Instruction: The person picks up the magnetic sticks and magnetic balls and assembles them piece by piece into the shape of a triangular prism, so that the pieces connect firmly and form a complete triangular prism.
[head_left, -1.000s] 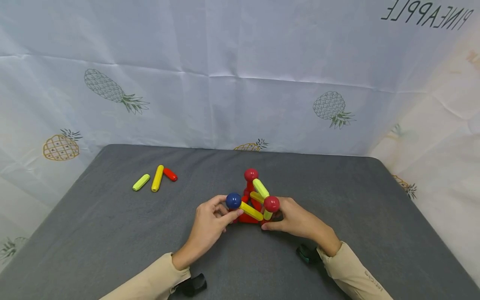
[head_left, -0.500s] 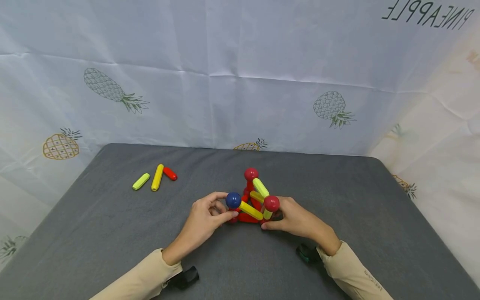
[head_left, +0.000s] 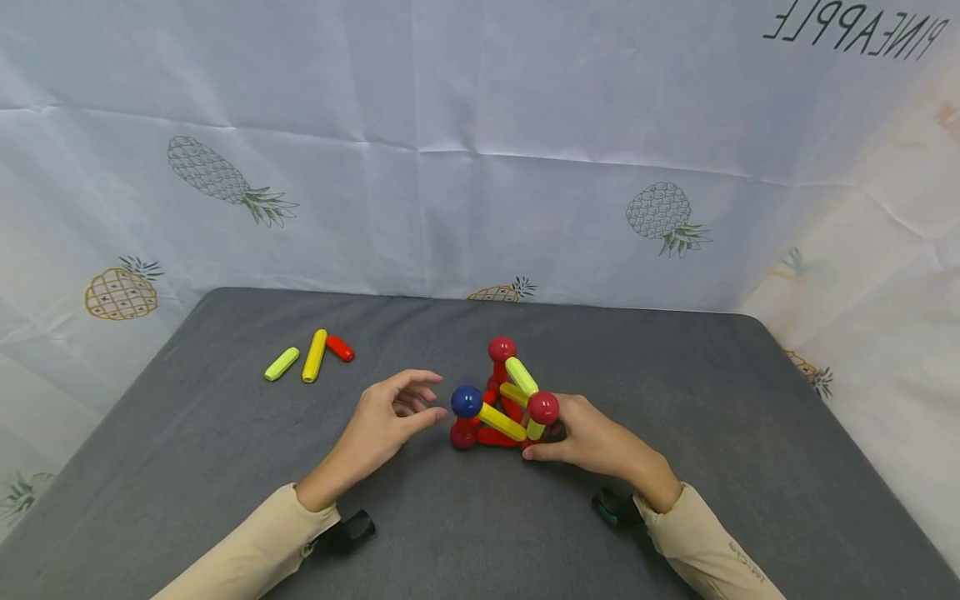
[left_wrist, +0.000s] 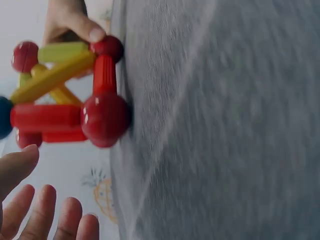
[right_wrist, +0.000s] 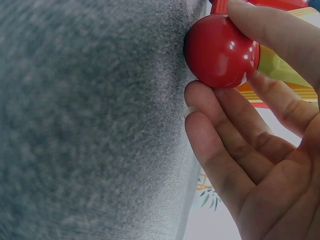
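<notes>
A frame of magnetic rods and balls stands on the table, with red rods along its base. Its upper corners are a blue ball (head_left: 467, 402), a near red ball (head_left: 543, 407) and a far red ball (head_left: 502, 349). A yellow rod (head_left: 502, 422) slants from the blue ball down to the base. My right hand (head_left: 592, 437) pinches the lower right red ball (right_wrist: 220, 50) between thumb and fingers. Just left of the blue ball, my left hand (head_left: 378, 425) is apart from the frame, fingers loosely bent around nothing. The lower left red ball (left_wrist: 106, 119) shows fully in the left wrist view.
At the back left of the grey table (head_left: 225, 467) lie a lime rod (head_left: 282, 364), a yellow rod (head_left: 315, 357) and a short red rod (head_left: 341, 348). A pineapple-print curtain (head_left: 450, 167) hangs behind the table.
My left hand has let go at the blue-ball corner and drawn back to the left, its thumb and fingers spreading apart. The right hand and the frame have stayed in place.
</notes>
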